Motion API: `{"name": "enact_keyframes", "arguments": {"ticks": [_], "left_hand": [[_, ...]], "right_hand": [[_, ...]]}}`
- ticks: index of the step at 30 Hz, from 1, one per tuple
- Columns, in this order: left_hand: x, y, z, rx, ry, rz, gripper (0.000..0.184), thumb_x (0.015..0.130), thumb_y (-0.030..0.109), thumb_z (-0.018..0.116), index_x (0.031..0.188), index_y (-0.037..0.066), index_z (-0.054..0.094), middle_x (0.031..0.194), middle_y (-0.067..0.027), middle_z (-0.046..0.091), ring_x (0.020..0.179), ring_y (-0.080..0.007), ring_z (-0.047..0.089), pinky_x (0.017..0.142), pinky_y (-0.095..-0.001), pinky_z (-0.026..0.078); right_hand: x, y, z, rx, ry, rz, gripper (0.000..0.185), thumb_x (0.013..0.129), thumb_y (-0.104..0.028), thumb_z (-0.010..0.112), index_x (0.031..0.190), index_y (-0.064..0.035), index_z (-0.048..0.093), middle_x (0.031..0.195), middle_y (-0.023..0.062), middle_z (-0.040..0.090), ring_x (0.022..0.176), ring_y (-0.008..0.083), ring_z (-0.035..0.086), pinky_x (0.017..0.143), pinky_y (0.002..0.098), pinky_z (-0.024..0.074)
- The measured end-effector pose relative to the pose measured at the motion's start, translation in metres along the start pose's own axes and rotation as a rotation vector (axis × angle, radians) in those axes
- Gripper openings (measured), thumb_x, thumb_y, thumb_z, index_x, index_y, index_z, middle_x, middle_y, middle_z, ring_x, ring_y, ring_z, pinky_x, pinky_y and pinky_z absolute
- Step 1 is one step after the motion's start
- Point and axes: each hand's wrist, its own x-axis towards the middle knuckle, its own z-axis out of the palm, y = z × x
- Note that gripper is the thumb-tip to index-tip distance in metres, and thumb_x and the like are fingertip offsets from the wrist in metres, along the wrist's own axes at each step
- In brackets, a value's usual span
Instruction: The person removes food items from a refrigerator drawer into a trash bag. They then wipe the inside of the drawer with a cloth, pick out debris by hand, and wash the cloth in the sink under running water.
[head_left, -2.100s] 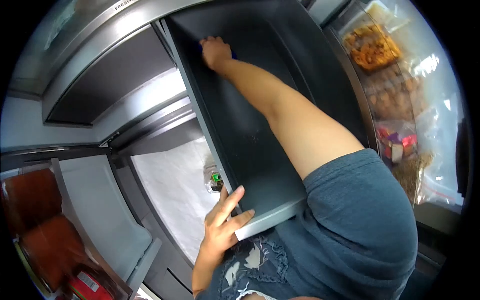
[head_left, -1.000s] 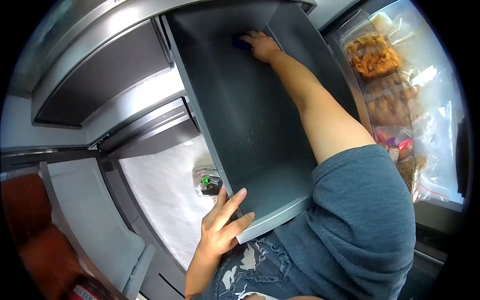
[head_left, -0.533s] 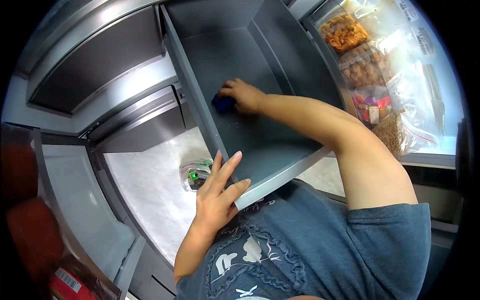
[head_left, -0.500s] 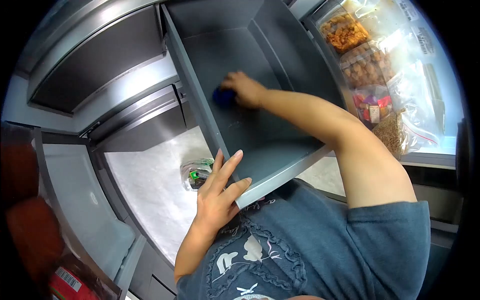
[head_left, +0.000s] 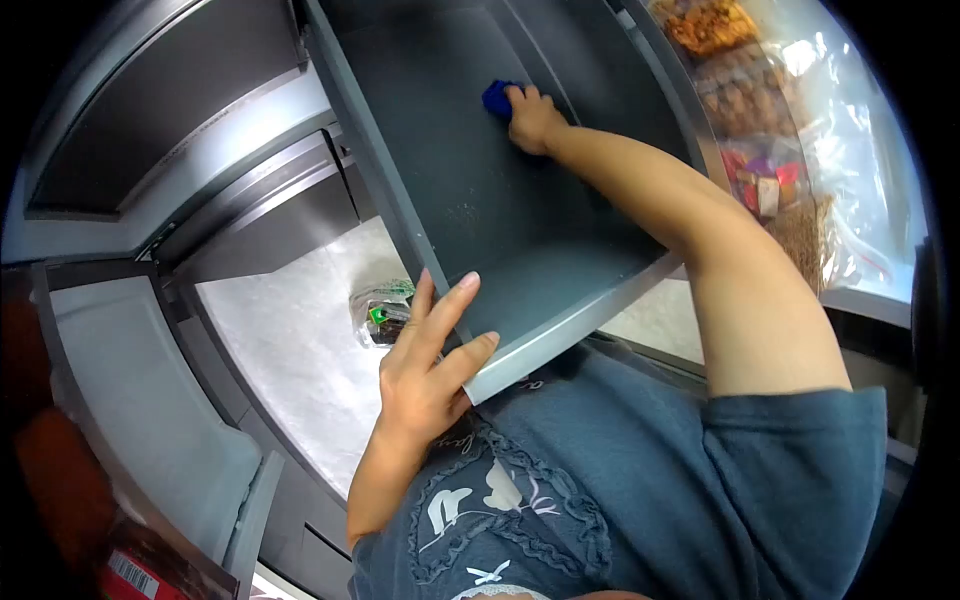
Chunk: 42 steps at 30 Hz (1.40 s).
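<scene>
A deep grey drawer (head_left: 428,130) is tilted in front of me, its light front edge against my shirt. My left hand (head_left: 428,355) grips its near left corner, fingers spread over the rim and the thumb side on the front edge. Inside, my right hand (head_left: 537,120) holds a bunched blue cloth (head_left: 502,98) against the drawer's floor, near the ridge along the right side. Small pale specks lie on the drawer floor nearer to me. The underside of the cloth is hidden.
Clear packs of dried food (head_left: 745,100) and plastic bags fill a lit shelf at right. A plastic bag with dark contents (head_left: 380,315) lies on the pale surface below. At left stands an open door with a white bin (head_left: 150,390) and a red package (head_left: 135,575).
My right hand has moved the blue cloth farther from me and to the right across the drawer floor. My left hand keeps its hold on the corner, while the view has shifted slightly.
</scene>
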Motion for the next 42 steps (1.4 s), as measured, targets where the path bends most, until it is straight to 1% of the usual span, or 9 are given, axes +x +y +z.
{"name": "enact_keyframes", "arguments": {"ticks": [3,4,9,16,20,25,34,38,42], "left_hand": [[-0.003,-0.003,0.003,0.006,0.011,0.012,0.029,0.053,0.007,0.07,0.08,0.007,0.059,0.118,-0.0167,0.05,0.098,-0.041,0.054,0.088,-0.0439,0.043],[-0.005,-0.009,0.003,0.051,-0.022,0.058,0.044,0.048,0.024,0.08,0.083,0.01,0.057,0.117,-0.0208,0.05,0.107,-0.0382,0.05,0.088,-0.041,0.043],[-0.011,-0.008,0.002,0.048,-0.03,0.041,0.044,0.049,0.024,0.08,0.084,0.011,0.057,0.117,-0.0215,0.049,0.107,-0.0371,0.051,0.088,-0.0401,0.043],[-0.01,-0.008,0.004,0.087,-0.064,0.031,0.044,0.049,0.026,0.08,0.084,0.009,0.057,0.117,-0.0239,0.049,0.108,-0.037,0.049,0.089,-0.042,0.042],[-0.003,-0.001,0.008,0.071,0.007,-0.055,0.019,0.054,0.011,0.065,0.072,0.004,0.061,0.11,-0.0199,0.055,0.089,-0.0343,0.059,0.091,-0.0523,0.038],[-0.004,0.009,-0.002,0.076,0.012,-0.059,0.019,0.055,0.013,0.063,0.071,0.004,0.061,0.109,-0.0197,0.055,0.09,-0.034,0.059,0.091,-0.0511,0.039],[0.002,0.004,0.002,0.094,0.014,-0.018,0.021,0.055,0.014,0.063,0.074,0.004,0.061,0.109,-0.0196,0.055,0.091,-0.0363,0.059,0.087,-0.0481,0.043],[-0.003,-0.002,0.006,0.083,0.011,-0.001,0.025,0.054,0.015,0.067,0.075,0.005,0.061,0.11,-0.0187,0.054,0.093,-0.0384,0.058,0.087,-0.0464,0.043],[-0.003,-0.003,0.007,0.087,-0.011,-0.007,0.043,0.047,0.026,0.08,0.08,0.006,0.059,0.114,-0.0247,0.051,0.106,-0.0362,0.052,0.092,-0.0457,0.038]], "right_hand": [[-0.036,-0.016,0.014,0.092,-0.138,0.034,0.061,0.077,-0.019,0.055,0.129,-0.0065,0.025,0.131,0.0192,0.026,0.119,0.0411,0.028,0.098,0.0485,0.0295],[-0.05,-0.025,0.02,0.1,-0.162,0.042,0.062,0.078,-0.02,0.052,0.13,-0.0068,0.023,0.131,0.0202,0.024,0.119,0.0417,0.027,0.099,0.047,0.0274],[-0.101,-0.06,0.023,0.132,-0.331,-0.085,0.078,0.074,-0.022,0.055,0.136,-0.0055,0.01,0.138,0.0254,0.009,0.125,0.045,0.015,0.103,0.0471,0.0205],[-0.103,-0.062,0.029,0.084,-0.283,-0.78,0.089,0.069,-0.015,0.068,0.136,-0.0055,0.01,0.137,0.0249,0.014,0.125,0.0425,0.017,0.103,0.0442,0.0246],[-0.101,-0.08,0.035,0.098,-0.225,-0.767,0.082,0.068,-0.016,0.068,0.133,-0.0041,0.02,0.133,0.0238,0.023,0.119,0.0403,0.028,0.097,0.0424,0.0344],[-0.116,-0.091,0.029,0.027,-0.185,-0.777,0.062,0.068,-0.017,0.064,0.123,-0.0021,0.038,0.123,0.0196,0.036,0.108,0.034,0.042,0.088,0.041,0.0429],[-0.087,-0.082,0.014,-0.442,-0.368,-1.621,0.024,0.077,-0.015,0.052,0.098,-0.0068,0.058,0.111,0.01,0.048,0.106,0.0279,0.046,0.075,0.0341,0.05],[-0.072,-0.068,0.013,-0.6,-0.388,-1.776,0.021,0.077,-0.016,0.051,0.095,-0.0079,0.06,0.11,0.0089,0.049,0.106,0.0277,0.046,0.074,0.0339,0.0506],[-0.059,-0.058,0.0,-0.832,-0.426,-1.771,0.019,0.077,-0.018,0.053,0.092,-0.0106,0.061,0.109,0.0086,0.05,0.106,0.0274,0.047,0.073,0.0349,0.0507]]}}
